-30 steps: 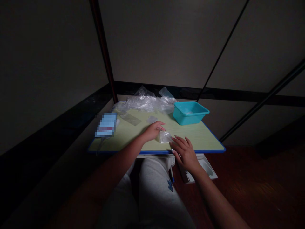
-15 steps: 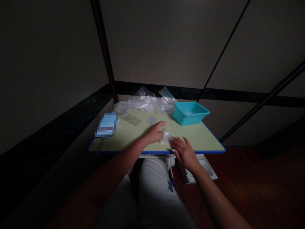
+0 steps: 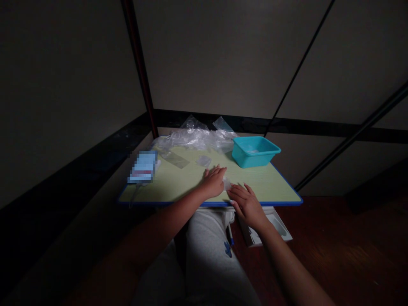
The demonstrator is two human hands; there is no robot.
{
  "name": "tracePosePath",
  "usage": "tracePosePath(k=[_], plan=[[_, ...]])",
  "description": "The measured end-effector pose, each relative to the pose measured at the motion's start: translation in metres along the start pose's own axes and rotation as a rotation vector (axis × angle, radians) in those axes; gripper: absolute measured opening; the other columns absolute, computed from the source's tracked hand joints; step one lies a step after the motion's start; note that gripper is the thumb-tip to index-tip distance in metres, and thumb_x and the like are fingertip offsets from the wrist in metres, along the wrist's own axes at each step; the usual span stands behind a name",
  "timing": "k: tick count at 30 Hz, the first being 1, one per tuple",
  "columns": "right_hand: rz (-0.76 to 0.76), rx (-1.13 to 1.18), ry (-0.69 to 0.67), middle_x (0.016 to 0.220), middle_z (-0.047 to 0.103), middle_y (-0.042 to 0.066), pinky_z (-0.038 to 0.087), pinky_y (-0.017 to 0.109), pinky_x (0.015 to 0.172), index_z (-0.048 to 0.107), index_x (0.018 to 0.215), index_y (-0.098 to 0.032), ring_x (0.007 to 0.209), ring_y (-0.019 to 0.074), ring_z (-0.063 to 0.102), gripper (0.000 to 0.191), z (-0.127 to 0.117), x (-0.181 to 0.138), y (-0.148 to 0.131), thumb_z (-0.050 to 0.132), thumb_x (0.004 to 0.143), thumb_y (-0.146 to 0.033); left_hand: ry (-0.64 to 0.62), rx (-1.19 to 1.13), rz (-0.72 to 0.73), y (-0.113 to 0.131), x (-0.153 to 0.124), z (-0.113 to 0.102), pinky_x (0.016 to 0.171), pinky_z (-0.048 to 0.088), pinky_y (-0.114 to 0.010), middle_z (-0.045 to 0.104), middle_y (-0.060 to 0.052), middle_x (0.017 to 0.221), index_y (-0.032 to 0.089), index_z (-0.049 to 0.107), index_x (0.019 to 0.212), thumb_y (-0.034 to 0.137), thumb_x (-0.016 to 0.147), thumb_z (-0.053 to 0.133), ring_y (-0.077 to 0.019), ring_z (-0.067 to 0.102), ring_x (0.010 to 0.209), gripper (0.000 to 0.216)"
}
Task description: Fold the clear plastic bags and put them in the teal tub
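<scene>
A small clear plastic bag (image 3: 226, 183) lies on the table near its front edge, partly covered by my hands. My left hand (image 3: 214, 182) rests flat over its left part, fingers stretched out. On the right, my right hand (image 3: 247, 201) has its fingers spread, with the fingertips at the bag's right edge. Just beyond my left hand lies another small translucent piece of plastic (image 3: 203, 161). What the bag contains, if anything, is hidden.
A turquoise basin (image 3: 255, 158) stands at the table's back right, with something pale inside. Clear plastic bags (image 3: 197, 138) are heaped along the back. A blurred-out blue object (image 3: 143, 166) is at the left. Below the table sits an open white box (image 3: 277, 227).
My left hand has moved right and a little toward me, from the bag's left edge to lying over it. The right hand stays in place.
</scene>
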State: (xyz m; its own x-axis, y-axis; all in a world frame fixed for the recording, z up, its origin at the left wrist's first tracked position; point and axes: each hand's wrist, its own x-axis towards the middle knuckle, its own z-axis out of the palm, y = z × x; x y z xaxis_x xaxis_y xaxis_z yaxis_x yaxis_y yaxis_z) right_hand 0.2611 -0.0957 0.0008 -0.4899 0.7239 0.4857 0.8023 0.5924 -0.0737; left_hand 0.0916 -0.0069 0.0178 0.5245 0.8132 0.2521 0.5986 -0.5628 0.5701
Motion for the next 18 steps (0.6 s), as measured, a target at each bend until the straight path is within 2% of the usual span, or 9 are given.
tracePosePath(k=[5, 15, 18], plan=[[-0.003, -0.003, 0.009, 0.117, 0.063, 0.011, 0.028, 0.054, 0.103, 0.061, 0.114, -0.02, 0.12, 0.0253, 0.049, 0.03, 0.0, 0.0, -0.001, 0.046, 0.089, -0.026, -0.038, 0.054, 0.016, 0.002, -0.002, 0.003, 0.11, 0.002, -0.057, 0.032, -0.014, 0.147, 0.017, 0.032, 0.138, 0.005, 0.076, 0.043, -0.0262, 0.017, 0.14, 0.065], [-0.006, -0.014, 0.009, 0.118, 0.062, 0.011, 0.028, 0.053, 0.104, 0.059, 0.116, -0.019, 0.119, 0.0259, 0.049, 0.031, 0.001, -0.002, -0.001, 0.047, 0.089, -0.029, 0.044, 0.067, -0.09, 0.005, 0.002, 0.013, 0.108, 0.008, -0.058, 0.033, -0.021, 0.144, 0.011, 0.034, 0.137, 0.011, 0.079, 0.046, -0.0322, 0.017, 0.139, 0.059], [0.009, 0.008, 0.004, 0.119, 0.062, 0.011, 0.028, 0.052, 0.105, 0.057, 0.117, -0.019, 0.119, 0.0249, 0.049, 0.03, 0.001, -0.002, -0.001, 0.045, 0.09, -0.027, 0.078, 0.071, -0.09, 0.003, 0.008, 0.008, 0.108, 0.016, -0.051, 0.04, -0.02, 0.139, 0.01, 0.04, 0.133, 0.012, 0.082, 0.044, -0.0316, 0.025, 0.135, 0.051]])
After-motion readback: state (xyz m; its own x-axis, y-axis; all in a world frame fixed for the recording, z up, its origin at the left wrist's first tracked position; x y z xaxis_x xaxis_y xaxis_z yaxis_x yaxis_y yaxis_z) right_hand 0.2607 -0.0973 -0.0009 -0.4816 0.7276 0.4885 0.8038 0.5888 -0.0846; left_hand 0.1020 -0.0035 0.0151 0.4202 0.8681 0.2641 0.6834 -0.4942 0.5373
